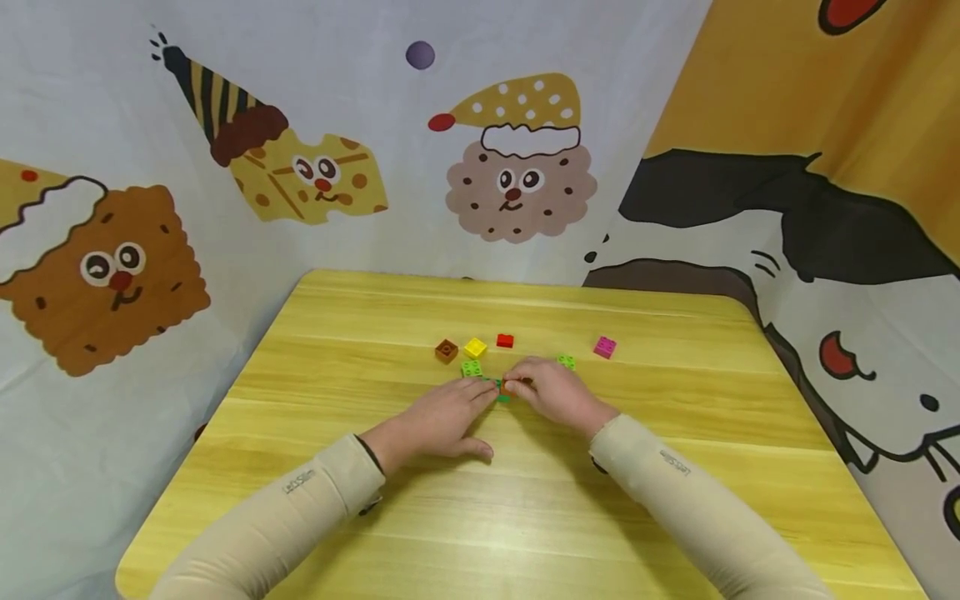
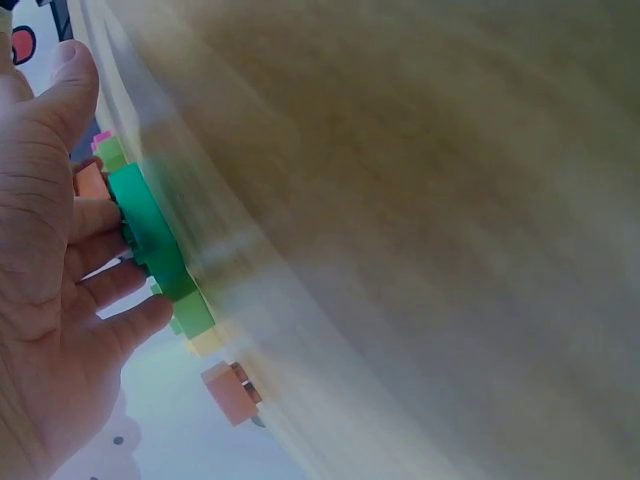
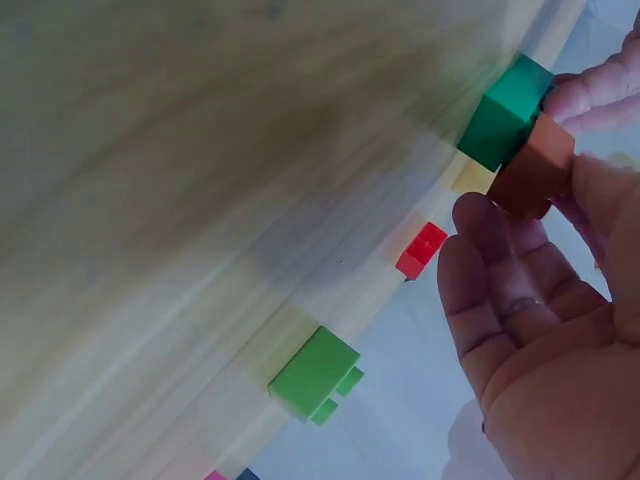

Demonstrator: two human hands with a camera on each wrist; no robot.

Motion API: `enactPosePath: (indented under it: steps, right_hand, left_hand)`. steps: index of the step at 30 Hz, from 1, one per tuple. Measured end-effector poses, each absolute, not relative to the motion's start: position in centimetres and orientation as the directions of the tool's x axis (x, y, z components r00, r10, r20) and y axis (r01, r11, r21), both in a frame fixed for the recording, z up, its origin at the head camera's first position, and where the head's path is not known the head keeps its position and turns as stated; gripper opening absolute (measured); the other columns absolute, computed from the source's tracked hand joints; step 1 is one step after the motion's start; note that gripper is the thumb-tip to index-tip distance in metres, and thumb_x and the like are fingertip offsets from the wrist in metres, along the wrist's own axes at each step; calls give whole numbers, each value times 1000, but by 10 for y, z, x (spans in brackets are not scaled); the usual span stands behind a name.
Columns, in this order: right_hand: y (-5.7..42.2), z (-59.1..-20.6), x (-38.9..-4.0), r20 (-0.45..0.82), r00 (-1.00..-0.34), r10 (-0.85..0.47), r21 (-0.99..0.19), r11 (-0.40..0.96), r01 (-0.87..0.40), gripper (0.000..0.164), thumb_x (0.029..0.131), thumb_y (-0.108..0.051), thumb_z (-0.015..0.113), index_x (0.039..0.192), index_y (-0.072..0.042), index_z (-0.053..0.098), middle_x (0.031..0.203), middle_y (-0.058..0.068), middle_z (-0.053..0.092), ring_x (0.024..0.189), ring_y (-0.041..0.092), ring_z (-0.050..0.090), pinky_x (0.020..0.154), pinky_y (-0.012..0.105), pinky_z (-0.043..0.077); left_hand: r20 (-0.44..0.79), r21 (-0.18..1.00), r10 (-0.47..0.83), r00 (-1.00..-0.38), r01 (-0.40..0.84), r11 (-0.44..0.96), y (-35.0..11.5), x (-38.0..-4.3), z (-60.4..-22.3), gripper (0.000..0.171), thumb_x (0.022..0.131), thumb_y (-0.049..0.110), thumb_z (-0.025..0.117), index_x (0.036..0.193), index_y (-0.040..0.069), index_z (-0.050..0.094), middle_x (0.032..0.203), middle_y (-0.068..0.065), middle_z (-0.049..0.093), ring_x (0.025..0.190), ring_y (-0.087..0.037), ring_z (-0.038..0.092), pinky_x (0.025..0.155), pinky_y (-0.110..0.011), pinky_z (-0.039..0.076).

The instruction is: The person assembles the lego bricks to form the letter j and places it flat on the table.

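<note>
My right hand (image 1: 555, 393) pinches an orange-brown building brick (image 3: 535, 170) between thumb and fingers. That brick sits against the studded top of a longer dark green brick (image 2: 150, 225), at its right end. With fairly straight fingers, my left hand (image 1: 446, 421) rests on the green brick's studs, its thumb spread away toward me. Both hands meet over the middle of the table, and in the head view they hide most of the green brick. A light green brick (image 1: 471, 368) lies just beyond the left fingertips.
Behind the hands on the wooden table (image 1: 525, 517) lie a brown brick (image 1: 446, 351), a yellow brick (image 1: 475, 347) and a red brick (image 1: 505, 341). Another light green brick (image 3: 315, 372) is behind the right hand, with a magenta brick (image 1: 605, 347) farther right. A printed curtain (image 1: 420, 208) hangs behind the table.
</note>
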State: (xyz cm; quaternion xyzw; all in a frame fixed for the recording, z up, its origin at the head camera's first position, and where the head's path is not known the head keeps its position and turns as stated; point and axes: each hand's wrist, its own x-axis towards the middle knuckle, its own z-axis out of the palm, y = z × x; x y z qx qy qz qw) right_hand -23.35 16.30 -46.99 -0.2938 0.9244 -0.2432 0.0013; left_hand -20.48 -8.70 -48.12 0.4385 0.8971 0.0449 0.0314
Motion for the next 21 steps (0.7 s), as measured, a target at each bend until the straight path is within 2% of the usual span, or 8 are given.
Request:
enactPosePath:
  steps: [3,10,12,16,18,21]
  right_hand:
    - [161,-468,-237,73,-864,-498,-533,712,-456,12,103,-27,74,108,-19,82,104,-6,79,90,8,70,82,31,61]
    - [159,-458,-248,-76,-886,-458,-658,691,-301,7,99,-23,79,101,-18,83,98,-3,81,87,10,69,79,30,58]
    - [159,-458,-251,-110,-887,-448,-682,684,-261,12,98,-24,80,106,-14,81,101,0,81,89,12,69,80,30,59]
    - [164,-461,-255,-223,-886,-406,-785,614,-83,36,98,-26,81,126,-5,71,114,11,78,91,18,73,81,35,64]
    - [167,-463,-256,-285,-875,-392,-817,576,8,44,97,-29,81,131,-4,67,114,14,77,88,21,74,77,35,65]
    - [171,-467,-257,-364,-845,-393,-839,532,114,44,96,-33,81,129,-5,70,106,15,78,83,21,72,72,33,63]
  left_hand:
    - [-24,105,786,-618,780,617,-87,-205,-482,105,95,76,61,165,1,37,171,-14,41,160,-31,37,133,-44,30]
    - [-42,110,773,-633,766,634,-86,-204,-482,107,94,77,61,167,3,34,173,-13,37,161,-30,35,133,-44,28]
    - [-43,111,772,-635,765,635,-86,-203,-482,107,94,77,61,167,3,34,173,-13,37,162,-31,34,133,-44,28]
    - [-45,110,771,-636,764,636,-85,-202,-481,108,94,78,61,167,3,34,173,-13,37,162,-31,34,133,-44,28]
    - [-44,108,770,-637,763,638,-85,-201,-481,108,94,78,60,167,3,34,173,-13,37,162,-30,34,133,-44,28]
    - [-42,106,766,-641,760,641,-84,-201,-482,108,94,78,61,167,4,34,173,-12,36,162,-30,33,133,-43,29]
